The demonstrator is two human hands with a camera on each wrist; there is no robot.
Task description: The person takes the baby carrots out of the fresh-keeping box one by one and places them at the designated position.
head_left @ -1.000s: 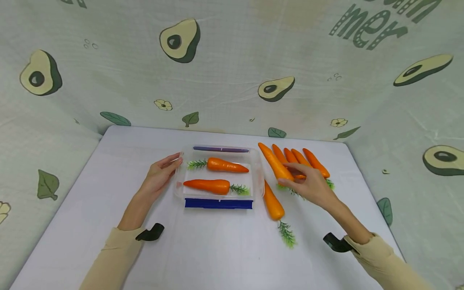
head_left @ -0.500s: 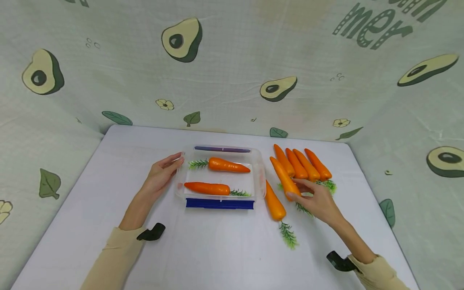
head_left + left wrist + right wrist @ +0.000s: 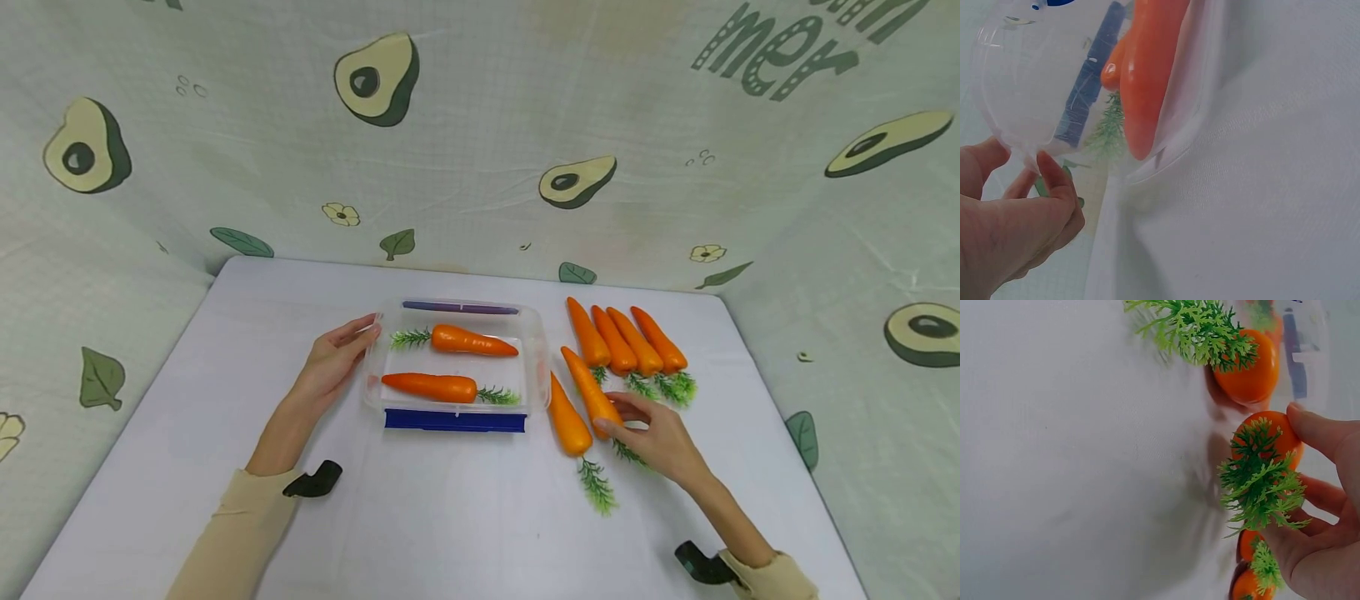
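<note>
Orange and glossy, the held carrot (image 3: 587, 387) had moved toward the person and slightly right over the last second, away from the far corner of the clear plastic box (image 3: 537, 367) and down beside the loose carrot (image 3: 568, 421). The right hand (image 3: 660, 433) had travelled with it, thumb and fingers pinching its leafy end, its tip pointing away from the person; whether it touched the white table (image 3: 450, 508) I could not tell. The shift set it apart from the row of four carrots (image 3: 616, 344), which lay farther off and to the right, so it was between them and the loose one, outside the box. Inside, the far carrot (image 3: 472, 341) and the near carrot (image 3: 431, 387) had stayed where they were, pointing opposite ways. The left hand (image 3: 335, 358) had hardly moved either, its thumb and fingers clamped on the box's left edge.
</note>
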